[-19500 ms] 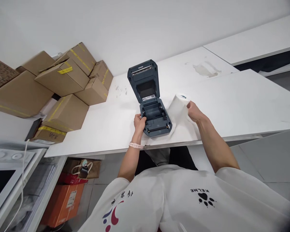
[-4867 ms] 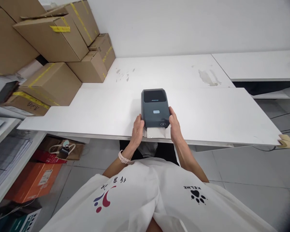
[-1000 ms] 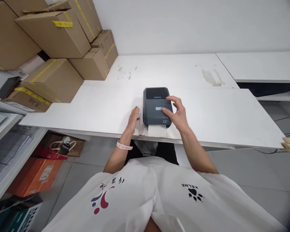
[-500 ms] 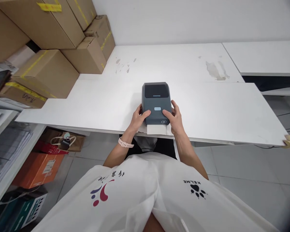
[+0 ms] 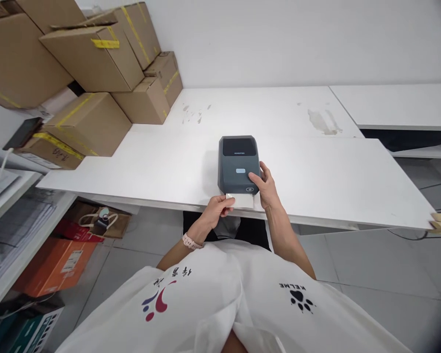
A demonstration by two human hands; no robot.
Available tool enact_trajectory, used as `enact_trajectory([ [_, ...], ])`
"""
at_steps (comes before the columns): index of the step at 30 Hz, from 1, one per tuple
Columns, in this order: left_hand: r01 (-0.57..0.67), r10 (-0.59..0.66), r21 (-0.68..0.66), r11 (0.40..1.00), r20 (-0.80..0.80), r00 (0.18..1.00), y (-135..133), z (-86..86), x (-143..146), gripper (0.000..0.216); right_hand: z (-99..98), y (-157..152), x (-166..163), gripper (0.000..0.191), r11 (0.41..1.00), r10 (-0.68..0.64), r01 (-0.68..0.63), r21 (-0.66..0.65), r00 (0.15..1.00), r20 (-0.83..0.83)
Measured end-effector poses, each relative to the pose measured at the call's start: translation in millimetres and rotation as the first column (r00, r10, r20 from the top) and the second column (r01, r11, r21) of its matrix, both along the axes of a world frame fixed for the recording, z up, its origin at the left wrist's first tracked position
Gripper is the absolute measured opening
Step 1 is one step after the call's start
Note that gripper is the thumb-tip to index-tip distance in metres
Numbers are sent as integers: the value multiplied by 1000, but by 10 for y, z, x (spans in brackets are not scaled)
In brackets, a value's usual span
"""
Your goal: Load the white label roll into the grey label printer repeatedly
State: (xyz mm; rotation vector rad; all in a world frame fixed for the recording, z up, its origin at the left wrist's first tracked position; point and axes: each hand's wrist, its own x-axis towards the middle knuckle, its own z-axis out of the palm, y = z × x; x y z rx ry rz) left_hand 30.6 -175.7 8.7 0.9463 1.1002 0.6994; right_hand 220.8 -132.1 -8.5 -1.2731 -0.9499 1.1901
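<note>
A dark grey label printer (image 5: 238, 164) sits near the front edge of the white table, with a pale button on its top. From its front slot sticks out a white paper label (image 5: 244, 201). My left hand (image 5: 218, 210) pinches the left edge of this label between thumb and fingers, just below the printer. On the printer's right side, my right hand (image 5: 266, 186) grips the casing, thumb on the top and fingers round the side.
Cardboard boxes (image 5: 91, 59) with yellow tape are stacked at the table's left end. The white table (image 5: 316, 186) runs up to a wall. An orange box (image 5: 55, 264) and a paper bag are under the left shelf. A second table (image 5: 400, 105) adjoins at right.
My left hand has let go of the printer's left side, moved down and taken hold of the label. My right hand stays on the printer. The view has tilted up slightly.
</note>
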Motion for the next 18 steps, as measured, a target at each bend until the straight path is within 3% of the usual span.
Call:
enact_trajectory([
  [4, 9, -7, 75, 997, -25, 1000, -9, 120, 4, 38, 180, 28, -10, 100, 999, -30, 22, 43, 983, 182],
  [8, 0, 8, 182, 983, -44, 999, -71, 205, -88, 39, 381, 157, -29, 93, 990, -56, -7, 144, 901, 430],
  [11, -141, 160, 287, 948, -44, 986, -35, 232, -176, 40, 470, 244, -67, 91, 983, -63, -49, 175, 811, 582],
  [15, -312, 403, 459, 831, -113, 908, 106, 160, -208, 28, 475, 244, -76, 85, 976, -76, -92, 199, 712, 698],
  [18, -290, 418, 494, 820, -169, 893, 172, 36, -141, 44, 337, 112, -38, 79, 979, -60, -80, 189, 770, 635],
])
